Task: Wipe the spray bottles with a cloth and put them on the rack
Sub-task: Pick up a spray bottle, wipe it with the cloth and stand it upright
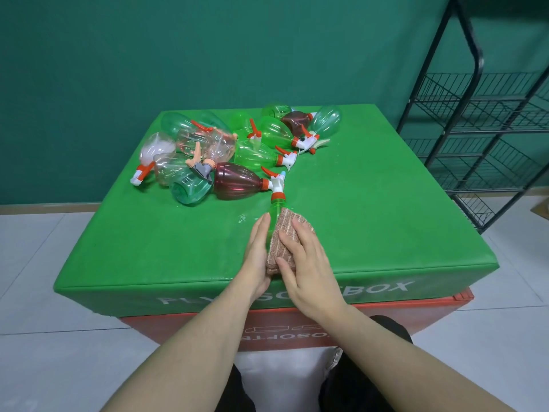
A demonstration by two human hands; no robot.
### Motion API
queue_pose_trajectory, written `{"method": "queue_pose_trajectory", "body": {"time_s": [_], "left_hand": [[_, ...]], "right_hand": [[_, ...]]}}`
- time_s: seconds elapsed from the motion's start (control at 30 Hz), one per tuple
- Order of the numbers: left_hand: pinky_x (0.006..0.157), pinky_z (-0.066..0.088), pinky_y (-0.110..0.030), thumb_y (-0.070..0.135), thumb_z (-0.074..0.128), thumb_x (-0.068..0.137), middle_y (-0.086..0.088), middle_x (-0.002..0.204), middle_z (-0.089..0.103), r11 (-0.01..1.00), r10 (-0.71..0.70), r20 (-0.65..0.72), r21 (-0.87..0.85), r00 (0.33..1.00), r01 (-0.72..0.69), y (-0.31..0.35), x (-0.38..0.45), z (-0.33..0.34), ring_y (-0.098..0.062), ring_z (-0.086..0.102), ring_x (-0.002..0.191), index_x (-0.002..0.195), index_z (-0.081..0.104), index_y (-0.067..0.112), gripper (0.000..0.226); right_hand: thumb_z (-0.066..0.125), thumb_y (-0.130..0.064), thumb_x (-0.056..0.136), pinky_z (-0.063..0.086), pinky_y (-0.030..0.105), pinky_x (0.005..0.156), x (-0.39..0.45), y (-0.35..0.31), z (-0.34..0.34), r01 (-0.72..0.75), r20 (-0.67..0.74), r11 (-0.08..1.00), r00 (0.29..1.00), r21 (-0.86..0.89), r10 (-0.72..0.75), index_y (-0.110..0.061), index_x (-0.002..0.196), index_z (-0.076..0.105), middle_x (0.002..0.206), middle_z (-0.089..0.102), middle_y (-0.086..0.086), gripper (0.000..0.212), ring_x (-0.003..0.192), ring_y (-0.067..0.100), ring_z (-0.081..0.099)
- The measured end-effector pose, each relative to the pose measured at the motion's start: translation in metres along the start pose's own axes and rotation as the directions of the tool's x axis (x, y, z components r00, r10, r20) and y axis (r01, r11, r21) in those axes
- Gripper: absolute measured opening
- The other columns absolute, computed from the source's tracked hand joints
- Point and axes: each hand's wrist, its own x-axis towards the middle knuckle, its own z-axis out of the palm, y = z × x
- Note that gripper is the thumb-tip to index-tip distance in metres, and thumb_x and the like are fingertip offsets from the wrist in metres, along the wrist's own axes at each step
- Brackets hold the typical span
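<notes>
Between both hands, left hand (258, 254) cradles green bottle (274, 214), right hand (306, 263) presses cloth (282, 236)

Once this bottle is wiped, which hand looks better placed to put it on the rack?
Probably the left hand: it holds the green bottle, while the right hand presses the cloth on it. The rack stands on the right, though.
</notes>
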Motion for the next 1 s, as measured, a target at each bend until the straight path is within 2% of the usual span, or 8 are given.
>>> {"method": "queue_pose_trajectory", "body": {"time_s": [0.13, 0.2, 0.33, 0.47, 0.57, 0.7, 0.87, 1.0], "left_hand": [[0.093, 0.058, -0.05, 0.061, 0.067, 0.082, -0.014, 0.126, 0.071, 0.999, 0.035, 0.035, -0.022, 0.999, -0.034, 0.003, 0.001, 0.0, -0.031, 0.072, 0.108, 0.139, 0.054, 0.026, 0.069], [0.098, 0.054, -0.056, 0.067, 0.066, 0.085, -0.012, 0.129, 0.07, 0.999, 0.022, 0.048, 0.021, 0.999, -0.023, 0.003, 0.0, 0.001, -0.031, 0.071, 0.111, 0.14, 0.055, 0.028, 0.068], [0.091, 0.057, -0.054, 0.073, 0.055, 0.09, -0.006, 0.134, 0.069, 0.997, 0.015, 0.079, 0.07, 0.997, -0.02, 0.002, 0.002, 0.0, -0.027, 0.068, 0.12, 0.143, 0.055, 0.03, 0.068], [0.074, 0.061, -0.049, 0.062, 0.041, 0.101, 0.002, 0.126, 0.073, 0.996, 0.003, 0.114, 0.09, 0.993, -0.013, 0.007, -0.002, 0.0, -0.019, 0.074, 0.108, 0.139, 0.057, 0.037, 0.049], [0.079, 0.061, -0.054, 0.058, 0.04, 0.102, -0.003, 0.121, 0.075, 0.999, -0.011, 0.108, 0.053, 0.994, 0.005, 0.008, -0.006, 0.0, -0.021, 0.075, 0.103, 0.14, 0.057, 0.032, 0.049], [0.088, 0.058, -0.06, 0.056, 0.039, 0.105, -0.009, 0.123, 0.074, 1.0, -0.028, 0.082, 0.001, 0.996, 0.028, 0.007, -0.005, -0.004, -0.026, 0.075, 0.106, 0.14, 0.059, 0.025, 0.051], [0.081, 0.058, -0.052, 0.056, 0.037, 0.106, -0.008, 0.118, 0.076, 0.999, -0.045, 0.067, -0.026, 0.997, 0.047, 0.007, -0.005, -0.004, -0.023, 0.075, 0.103, 0.13, 0.066, 0.024, 0.05], [0.084, 0.056, -0.043, 0.059, 0.038, 0.104, -0.006, 0.127, 0.073, 0.998, -0.037, 0.055, -0.051, 0.998, 0.04, 0.002, -0.001, -0.004, -0.023, 0.071, 0.115, 0.137, 0.063, 0.026, 0.053]], "right_hand": [[0.044, -0.041, 0.104, 0.032, 0.045, 0.119, 0.007, -0.006, -0.011, -0.023, -0.059, 0.998, 0.998, 0.064, 0.027, -0.016, 0.131, 0.052, 0.156, 0.037, 0.004, 0.038, 0.147, 0.02, 0.032], [0.044, -0.04, 0.104, 0.034, 0.039, 0.116, 0.018, -0.009, -0.016, -0.051, -0.085, 0.996, 0.995, 0.077, 0.057, -0.011, 0.123, 0.056, 0.151, 0.042, 0.003, 0.036, 0.142, 0.019, 0.037], [0.044, -0.032, 0.106, 0.029, 0.035, 0.12, 0.04, -0.019, -0.02, -0.069, -0.054, 0.997, 0.996, 0.029, 0.071, -0.013, 0.14, 0.051, 0.151, 0.044, 0.002, 0.04, 0.141, 0.016, 0.035], [0.042, -0.03, 0.107, 0.02, 0.035, 0.125, 0.061, -0.022, -0.025, -0.13, 0.06, 0.99, 0.99, 0.053, 0.126, -0.017, 0.153, 0.041, 0.161, 0.035, 0.004, 0.048, 0.148, 0.02, 0.028], [0.04, -0.031, 0.107, 0.017, 0.029, 0.122, 0.077, -0.022, -0.023, -0.261, 0.134, 0.955, 0.961, 0.143, 0.242, -0.02, 0.156, 0.037, 0.165, 0.028, -0.001, 0.05, 0.15, 0.017, 0.027], [0.039, -0.036, 0.106, 0.028, 0.035, 0.121, 0.083, -0.02, -0.015, -0.356, 0.129, 0.91, 0.933, 0.212, 0.335, -0.025, 0.155, 0.039, 0.162, 0.035, -0.006, 0.05, 0.147, 0.016, 0.035], [0.038, -0.03, 0.107, 0.025, 0.034, 0.122, 0.07, -0.02, -0.013, -0.239, 0.112, 0.963, 0.968, 0.126, 0.225, -0.022, 0.155, 0.04, 0.162, 0.035, 0.0, 0.048, 0.146, 0.021, 0.035], [0.031, -0.035, 0.106, 0.023, 0.04, 0.124, 0.05, -0.017, -0.01, -0.074, 0.088, 0.997, 0.993, -0.033, 0.076, -0.017, 0.155, 0.04, 0.162, 0.033, 0.006, 0.053, 0.147, 0.025, 0.031]]}}
